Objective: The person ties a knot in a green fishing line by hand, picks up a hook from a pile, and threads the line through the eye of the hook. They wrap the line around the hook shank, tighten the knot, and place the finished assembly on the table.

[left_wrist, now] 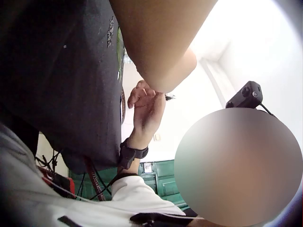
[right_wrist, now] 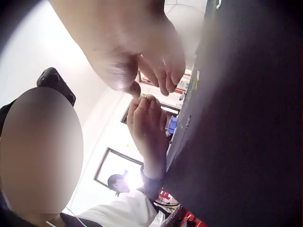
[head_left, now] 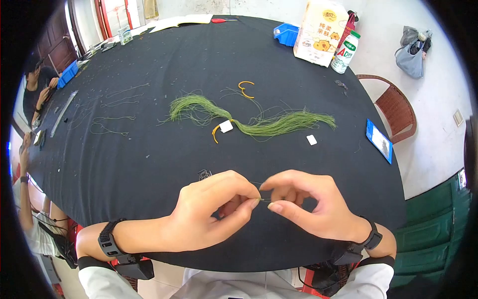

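In the head view, my left hand [head_left: 211,209] pinches a thin green thread [head_left: 264,200] between thumb and index fingertip. Facing it, my right hand [head_left: 316,202] has its thumb and index finger spread apart, other fingers loosely bent, with the thread's short visible part reaching toward the thumb. Both hands are close over the near part of the dark tablecloth. Just beyond the left hand lies a small pile of dark wire-like pieces [head_left: 204,174], partly covered by that hand. Farther out is a bundle of green threads [head_left: 284,123], gathered at its middle beside a white tag [head_left: 226,126].
Yellow curved pieces [head_left: 246,89] lie around the bundle, with a white square [head_left: 311,140] nearby. Loose thread loops [head_left: 112,124] are at left. A tissue pack [head_left: 321,32], bottle [head_left: 346,52] and blue bin [head_left: 286,35] stand at back right; a blue packet [head_left: 379,141] lies at the right edge.
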A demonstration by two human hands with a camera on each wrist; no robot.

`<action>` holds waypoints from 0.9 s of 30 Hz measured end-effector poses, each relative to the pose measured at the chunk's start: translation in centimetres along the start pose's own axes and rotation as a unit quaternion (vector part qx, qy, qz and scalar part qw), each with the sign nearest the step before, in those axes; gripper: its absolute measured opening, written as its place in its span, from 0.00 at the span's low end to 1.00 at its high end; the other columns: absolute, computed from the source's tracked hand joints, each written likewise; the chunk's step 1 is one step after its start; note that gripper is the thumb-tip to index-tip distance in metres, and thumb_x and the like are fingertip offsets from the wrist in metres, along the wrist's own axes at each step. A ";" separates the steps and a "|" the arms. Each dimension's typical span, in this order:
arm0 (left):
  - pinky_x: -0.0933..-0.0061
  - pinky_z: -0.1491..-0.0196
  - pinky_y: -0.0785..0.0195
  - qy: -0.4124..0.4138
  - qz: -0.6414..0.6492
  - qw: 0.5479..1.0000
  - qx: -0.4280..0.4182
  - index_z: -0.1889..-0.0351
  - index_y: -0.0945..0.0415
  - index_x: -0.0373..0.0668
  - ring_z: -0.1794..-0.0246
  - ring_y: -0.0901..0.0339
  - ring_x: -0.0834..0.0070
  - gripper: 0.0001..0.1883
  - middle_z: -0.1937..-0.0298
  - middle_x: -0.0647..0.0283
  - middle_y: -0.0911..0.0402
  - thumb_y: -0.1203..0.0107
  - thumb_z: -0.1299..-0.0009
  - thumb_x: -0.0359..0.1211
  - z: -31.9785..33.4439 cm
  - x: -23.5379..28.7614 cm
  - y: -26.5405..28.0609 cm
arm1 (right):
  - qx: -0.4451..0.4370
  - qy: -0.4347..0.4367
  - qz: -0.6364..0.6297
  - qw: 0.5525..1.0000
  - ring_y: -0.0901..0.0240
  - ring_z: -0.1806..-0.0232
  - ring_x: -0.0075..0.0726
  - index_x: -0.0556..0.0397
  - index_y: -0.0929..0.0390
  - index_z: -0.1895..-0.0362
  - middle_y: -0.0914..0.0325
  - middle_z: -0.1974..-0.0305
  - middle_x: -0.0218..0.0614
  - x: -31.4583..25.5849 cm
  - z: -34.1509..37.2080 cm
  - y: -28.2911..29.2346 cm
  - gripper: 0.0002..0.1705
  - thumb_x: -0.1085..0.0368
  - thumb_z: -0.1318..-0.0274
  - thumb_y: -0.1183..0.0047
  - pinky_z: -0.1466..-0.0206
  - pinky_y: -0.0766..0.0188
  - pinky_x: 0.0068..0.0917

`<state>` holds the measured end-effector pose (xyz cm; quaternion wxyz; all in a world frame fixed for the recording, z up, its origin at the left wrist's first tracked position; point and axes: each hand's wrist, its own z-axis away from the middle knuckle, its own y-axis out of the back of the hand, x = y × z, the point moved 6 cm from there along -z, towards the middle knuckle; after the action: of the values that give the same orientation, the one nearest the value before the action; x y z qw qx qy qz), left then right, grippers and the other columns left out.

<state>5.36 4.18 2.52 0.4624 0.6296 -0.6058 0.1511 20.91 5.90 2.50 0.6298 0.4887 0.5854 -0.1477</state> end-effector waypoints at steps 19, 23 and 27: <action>0.83 0.77 0.37 0.010 0.010 1.000 -0.023 0.65 0.25 0.35 0.78 0.30 0.83 0.07 0.69 0.62 0.24 0.44 0.40 0.19 0.0 0.2 0.1 | -0.013 -0.039 -0.076 0.996 0.35 0.83 0.12 0.56 0.19 0.62 0.25 0.81 0.26 0.3 0.2 -0.3 0.07 0.69 0.42 0.48 0.80 0.42 0.15; 0.82 0.79 0.41 0.001 0.017 1.000 0.004 0.66 0.25 0.37 0.82 0.33 0.85 0.07 0.73 0.66 0.26 0.43 0.41 0.19 0.0 0.0 0.0 | -0.007 0.009 -0.050 0.999 0.30 0.78 0.14 0.57 0.19 0.61 0.22 0.75 0.30 0.6 0.1 -0.1 0.07 0.69 0.43 0.46 0.78 0.39 0.15; 0.82 0.80 0.41 -0.007 0.016 1.000 0.003 0.66 0.25 0.37 0.82 0.33 0.85 0.07 0.73 0.66 0.26 0.43 0.41 0.19 0.0 0.1 -0.1 | 0.032 0.037 -0.064 0.997 0.27 0.71 0.18 0.57 0.20 0.61 0.21 0.69 0.33 -0.1 -0.1 -0.1 0.08 0.69 0.44 0.46 0.73 0.35 0.15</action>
<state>5.45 4.10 2.61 0.4534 0.6226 -0.6185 0.1558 20.83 5.89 2.53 0.5811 0.4752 0.6334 -0.1881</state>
